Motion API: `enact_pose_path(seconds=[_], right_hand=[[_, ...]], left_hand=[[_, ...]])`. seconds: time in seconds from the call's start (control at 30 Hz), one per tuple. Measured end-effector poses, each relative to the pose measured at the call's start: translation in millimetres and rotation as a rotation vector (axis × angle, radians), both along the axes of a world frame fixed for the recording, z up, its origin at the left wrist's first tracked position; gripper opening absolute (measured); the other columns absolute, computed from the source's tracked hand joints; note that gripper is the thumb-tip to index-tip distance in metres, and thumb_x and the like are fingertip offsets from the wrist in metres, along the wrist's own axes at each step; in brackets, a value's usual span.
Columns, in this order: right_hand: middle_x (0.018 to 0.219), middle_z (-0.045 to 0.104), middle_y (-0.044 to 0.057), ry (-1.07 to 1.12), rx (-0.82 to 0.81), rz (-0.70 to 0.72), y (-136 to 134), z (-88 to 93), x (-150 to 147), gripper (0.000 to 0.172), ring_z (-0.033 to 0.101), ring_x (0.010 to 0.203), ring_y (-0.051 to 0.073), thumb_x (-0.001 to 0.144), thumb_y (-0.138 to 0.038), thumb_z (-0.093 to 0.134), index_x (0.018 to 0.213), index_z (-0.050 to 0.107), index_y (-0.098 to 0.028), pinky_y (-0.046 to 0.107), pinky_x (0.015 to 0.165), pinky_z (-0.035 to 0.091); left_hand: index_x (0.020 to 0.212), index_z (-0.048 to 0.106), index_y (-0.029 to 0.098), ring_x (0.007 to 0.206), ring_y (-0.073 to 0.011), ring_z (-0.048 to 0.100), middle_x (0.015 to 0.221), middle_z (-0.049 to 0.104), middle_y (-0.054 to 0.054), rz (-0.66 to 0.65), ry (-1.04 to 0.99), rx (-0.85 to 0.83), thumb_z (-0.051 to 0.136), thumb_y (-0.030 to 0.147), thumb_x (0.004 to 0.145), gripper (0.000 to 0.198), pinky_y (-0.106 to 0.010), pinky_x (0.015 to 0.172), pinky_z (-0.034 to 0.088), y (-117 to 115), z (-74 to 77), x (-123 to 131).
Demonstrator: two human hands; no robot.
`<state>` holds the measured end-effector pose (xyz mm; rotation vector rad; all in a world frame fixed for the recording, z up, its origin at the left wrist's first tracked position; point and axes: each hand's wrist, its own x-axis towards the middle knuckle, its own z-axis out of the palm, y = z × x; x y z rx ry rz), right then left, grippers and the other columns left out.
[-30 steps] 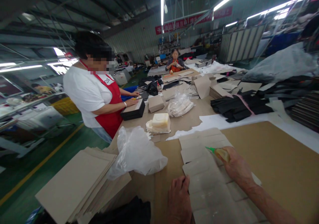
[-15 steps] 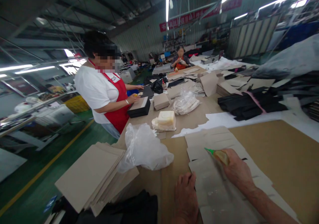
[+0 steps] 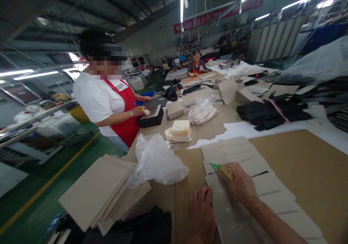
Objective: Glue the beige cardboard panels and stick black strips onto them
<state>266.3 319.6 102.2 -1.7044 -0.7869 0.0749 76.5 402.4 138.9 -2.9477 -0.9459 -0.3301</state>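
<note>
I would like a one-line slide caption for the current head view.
Right hand holds a green-tipped squeeze bottle over overlapping grey cardboard sheets; left hand at their edge.

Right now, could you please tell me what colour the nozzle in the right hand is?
The nozzle is green, seen best in the head view.

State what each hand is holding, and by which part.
The right hand holds a bottle by its yellowish body, behind the green nozzle. The left hand, by the edge of the overlapping sheets, visibly holds nothing.
</note>
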Motion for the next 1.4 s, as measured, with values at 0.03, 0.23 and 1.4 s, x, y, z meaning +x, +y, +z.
enact_pose_path(seconds=[0.03, 0.23, 1.4], right_hand=[[0.114, 0.06, 0.002, -0.005, 0.009, 0.01, 2.2, 0.3, -1.9, 0.035, 0.06, 0.096, 0.023, 0.093, -0.052, 0.044, 0.113, 0.055, -0.025, 0.032, 0.08, 0.039], [0.114, 0.06, 0.002, 0.023, -0.013, -0.074, -10.5, -7.7, 14.7, 0.035, 0.059, 0.094, 0.024, 0.094, -0.051, 0.044, 0.114, 0.055, -0.025, 0.033, 0.075, 0.037], [0.085, 0.064, 0.003, 0.329, 0.165, -0.112, -22.3, -4.9, 32.1, 0.059, 0.059, 0.078, 0.019, 0.073, -0.071, 0.053, 0.103, 0.057, -0.02, 0.03, 0.072, 0.044]], left_hand=[[0.144, 0.049, 0.038, 0.125, -0.0173, 0.037, 0.142, 0.048, 0.007, -0.005, 0.003, -0.001, 0.037, 0.016, 0.093, 0.056, -0.031, 0.112, 0.026, 0.8, -0.6, -0.2], [0.141, 0.052, 0.037, 0.124, -0.0187, 0.038, 0.14, 0.05, 0.005, -0.013, -0.022, -0.026, 0.039, 0.019, 0.095, 0.051, -0.032, 0.113, 0.024, -1.1, 1.6, 0.4], [0.144, 0.051, 0.034, 0.125, -0.0177, 0.038, 0.142, 0.05, 0.005, 0.061, 0.085, -0.012, 0.036, 0.012, 0.089, 0.061, -0.031, 0.111, 0.026, -2.7, 9.6, 4.7]])
